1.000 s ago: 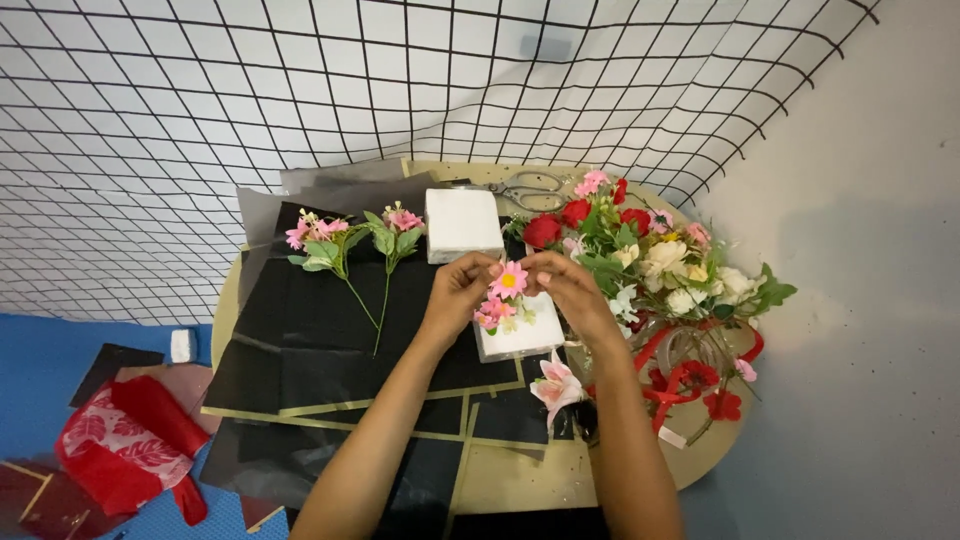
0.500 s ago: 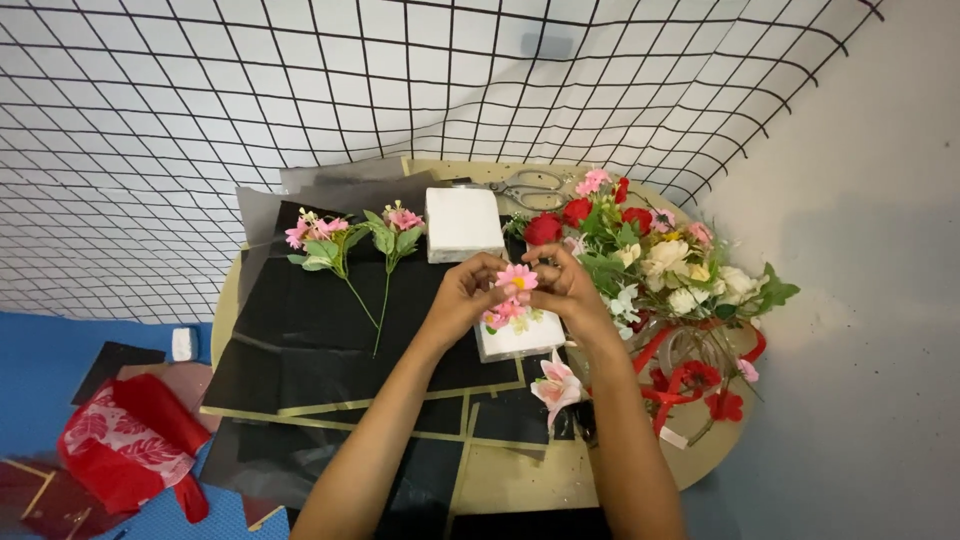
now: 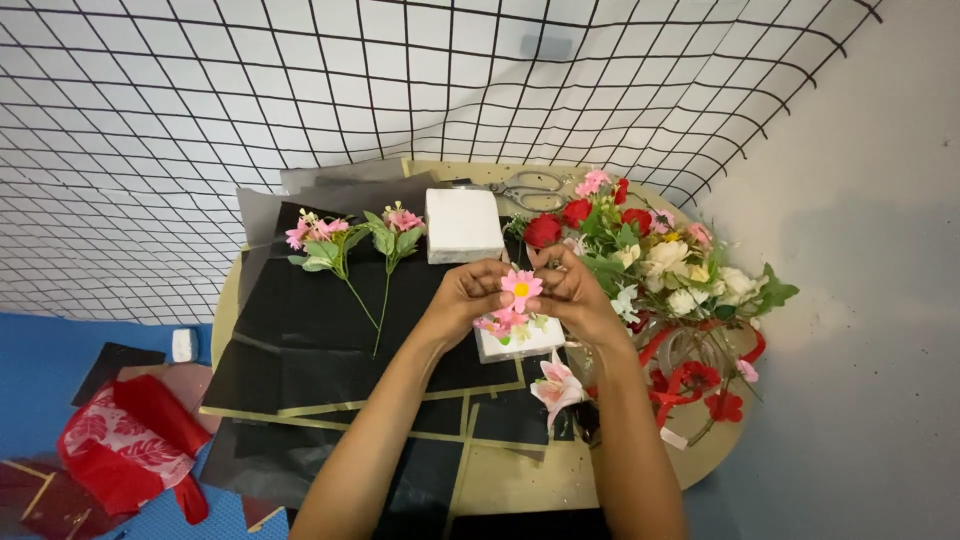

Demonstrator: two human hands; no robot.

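Hands — left (image 3: pixel 468 298) and right (image 3: pixel 573 292) pinching pink daisy (image 3: pixel 521 287) | white foam block (image 3: pixel 520 341) just beneath

Pink, yellow-centred flower (image 3: pixel 521 287), white foam block (image 3: pixel 463 225), black paper sheets (image 3: pixel 300 340), red patterned bag (image 3: pixel 125 442).

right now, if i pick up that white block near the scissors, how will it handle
The white block looks like foam, so it is probably light for its size. It lies flat on its broad face, so it should slide rather than tip or roll. A like block by the hands seems to have flower stems stuck in it, so it likely dents under a hard pinch.
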